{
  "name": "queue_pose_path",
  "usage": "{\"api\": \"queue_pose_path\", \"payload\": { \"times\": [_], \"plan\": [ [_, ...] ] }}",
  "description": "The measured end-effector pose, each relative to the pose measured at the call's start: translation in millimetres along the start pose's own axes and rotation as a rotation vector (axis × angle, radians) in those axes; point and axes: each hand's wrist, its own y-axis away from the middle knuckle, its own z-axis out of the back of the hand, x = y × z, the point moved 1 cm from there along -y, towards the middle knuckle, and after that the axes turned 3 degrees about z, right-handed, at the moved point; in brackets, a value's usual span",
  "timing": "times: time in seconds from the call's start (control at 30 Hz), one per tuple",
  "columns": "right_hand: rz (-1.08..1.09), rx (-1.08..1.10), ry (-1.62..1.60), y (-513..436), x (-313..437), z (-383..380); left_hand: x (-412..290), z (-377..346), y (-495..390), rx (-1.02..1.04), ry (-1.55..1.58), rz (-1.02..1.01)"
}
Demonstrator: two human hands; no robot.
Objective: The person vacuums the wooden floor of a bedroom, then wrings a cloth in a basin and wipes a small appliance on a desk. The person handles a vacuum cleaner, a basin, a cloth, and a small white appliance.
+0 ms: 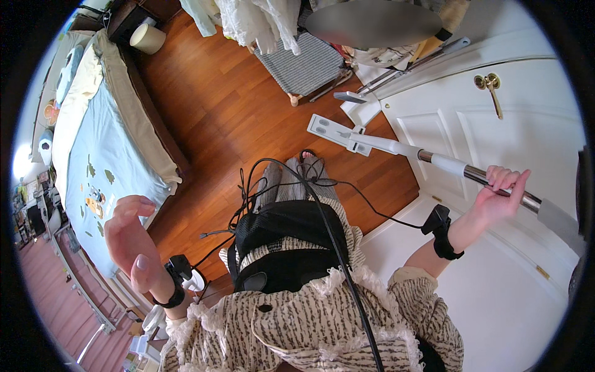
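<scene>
Fingers of my right hand (501,195) are wrapped around the metal pole of a flat mop (448,163). Its white and grey handle runs down to a rectangular mop head (332,131), which has no pad that I can see from above. The head is over the wooden floor, beside the white door; whether it touches the floor I cannot tell. My left hand (132,239) is raised with nothing in it, its fingers curved and apart from the thumb. In the picture it overlaps the corner of the bed.
A bed with a light blue sheet (125,144) stands on the left. Ahead are a grey striped fabric stool (304,63), hanging clothes (260,21) and a waste bin (148,38). Another floor tool (351,96) leans near the white door (465,135). Black cables (297,172) hang before me.
</scene>
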Motion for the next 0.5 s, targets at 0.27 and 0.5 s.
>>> {"api": "queue_pose_path", "payload": {
  "times": [0.27,0.5],
  "plan": [
    [0.019,0.0,-0.011,-10.4,-20.8,-15.8,-2.7,2.8,11.8,-0.097,-0.04,0.059],
    [0.031,-0.081,0.01,-23.5,-55.6,-27.8,-2.1,0.8,16.3,-0.069,-0.032,0.038]
  ]
}}
